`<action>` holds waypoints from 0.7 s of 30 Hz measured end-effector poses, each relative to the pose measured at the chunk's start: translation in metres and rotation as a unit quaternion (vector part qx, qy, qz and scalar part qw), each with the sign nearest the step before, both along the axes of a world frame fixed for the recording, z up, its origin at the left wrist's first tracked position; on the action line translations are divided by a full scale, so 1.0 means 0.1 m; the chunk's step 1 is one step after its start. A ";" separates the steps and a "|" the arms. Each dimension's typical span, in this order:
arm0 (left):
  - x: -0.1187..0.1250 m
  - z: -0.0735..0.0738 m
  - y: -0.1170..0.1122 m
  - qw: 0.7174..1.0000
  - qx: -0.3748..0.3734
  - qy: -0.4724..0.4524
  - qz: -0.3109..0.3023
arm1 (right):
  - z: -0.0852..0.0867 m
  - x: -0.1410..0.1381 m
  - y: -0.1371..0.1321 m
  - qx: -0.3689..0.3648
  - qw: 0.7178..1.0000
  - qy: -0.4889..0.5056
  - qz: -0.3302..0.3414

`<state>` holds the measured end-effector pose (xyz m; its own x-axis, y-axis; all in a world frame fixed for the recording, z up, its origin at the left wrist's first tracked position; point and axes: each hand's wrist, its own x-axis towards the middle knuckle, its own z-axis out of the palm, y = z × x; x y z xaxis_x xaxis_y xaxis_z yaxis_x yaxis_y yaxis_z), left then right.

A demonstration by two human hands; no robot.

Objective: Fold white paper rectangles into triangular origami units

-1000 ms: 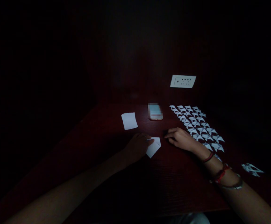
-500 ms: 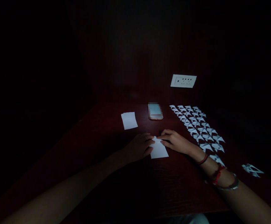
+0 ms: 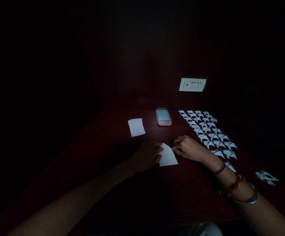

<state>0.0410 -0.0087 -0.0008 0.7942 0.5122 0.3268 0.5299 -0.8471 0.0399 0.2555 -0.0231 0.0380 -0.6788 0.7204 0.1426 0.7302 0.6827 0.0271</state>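
Pressing part-folded paper (image 3: pixel 168 158) flat on tabletop (image 3: pixel 194 193) w/ loosely spread L hand (image 3: pixel 146 156); touching upper R edge w/ R hand (image 3: pixel 187 148), can't tell if pinching. Best to match edges, crease firmly, w/o slipping.

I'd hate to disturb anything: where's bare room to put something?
The red tabletop looks bare left of the square white paper stack, and between the folded white sheet and near edge. It's crowded around the bare left hand, right hand and right-side rows of folded white paper pieces.
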 end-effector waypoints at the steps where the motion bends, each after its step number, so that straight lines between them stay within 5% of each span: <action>1: 0.00 0.00 0.00 1.000 0.000 -0.002 0.000 | 0.00 0.01 0.00 0.004 1.000 0.002 -0.007; 21: -0.03 0.00 -0.01 0.996 -0.024 -0.028 -0.077 | -0.25 0.04 0.15 -0.021 0.974 0.141 -0.173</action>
